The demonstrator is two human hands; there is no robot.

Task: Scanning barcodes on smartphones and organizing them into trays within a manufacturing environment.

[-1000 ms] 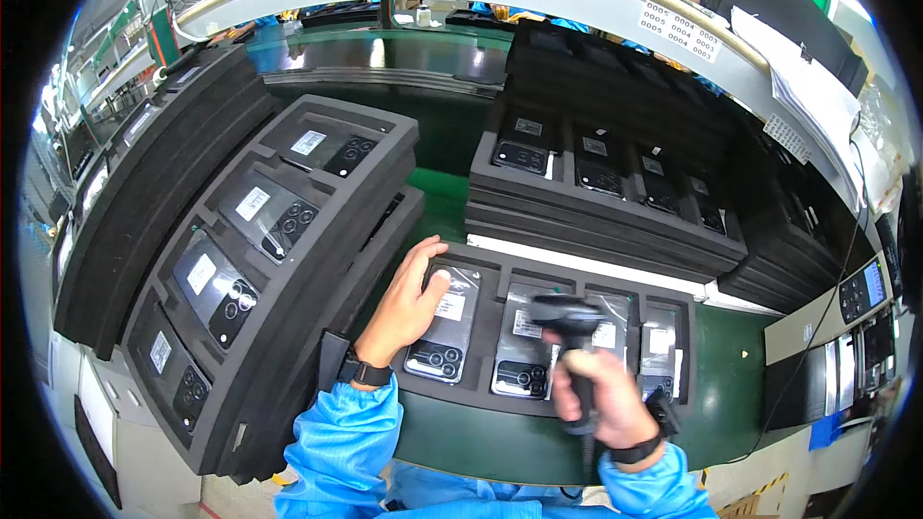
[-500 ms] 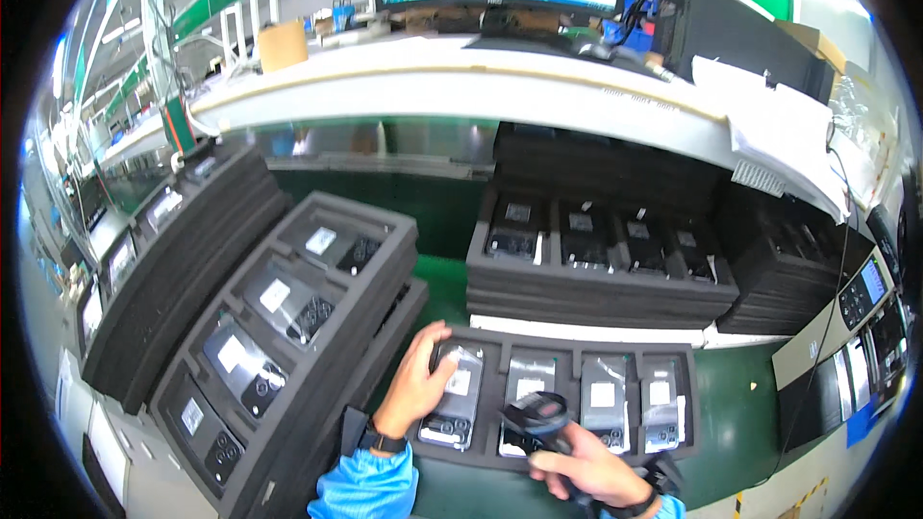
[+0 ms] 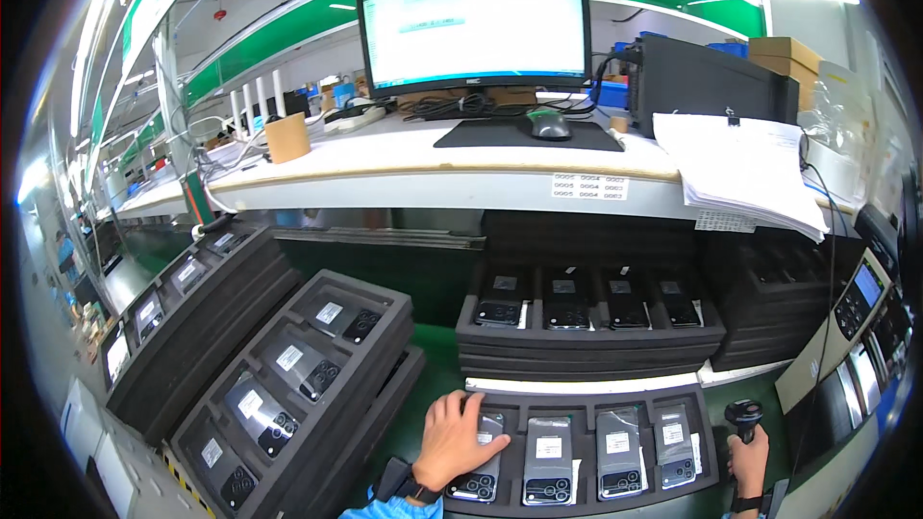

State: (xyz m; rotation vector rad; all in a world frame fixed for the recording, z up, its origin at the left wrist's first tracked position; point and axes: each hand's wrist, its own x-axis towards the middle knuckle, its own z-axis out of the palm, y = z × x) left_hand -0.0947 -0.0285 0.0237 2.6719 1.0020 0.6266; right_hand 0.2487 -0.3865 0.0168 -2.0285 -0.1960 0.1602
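A black foam tray (image 3: 586,400) in front of me holds a row of bagged smartphones, each in its own slot with a white label on its back. My left hand (image 3: 454,444) rests with fingers apart over the leftmost phone (image 3: 488,466) and the tray's rim, hiding part of both; it grips nothing. Beside it lies a second phone (image 3: 549,466), its camera end toward me. Past the tray's right end, my right hand (image 3: 748,461) is wrapped around the handle of a black handheld barcode scanner (image 3: 743,413), whose head points away from me.
Stacked foam trays with phones (image 3: 288,375) stand at left, and another stack (image 3: 586,341) lies behind the front tray. Above is a shelf (image 3: 385,159) with a monitor (image 3: 476,29), mouse (image 3: 550,125) and papers (image 3: 740,168). A label printer (image 3: 836,336) stands at right.
My right hand has carried the scanner from above the tray's phones to beyond its right end. My left hand stays at the leftmost phone. The view has tilted up, showing more monitor.
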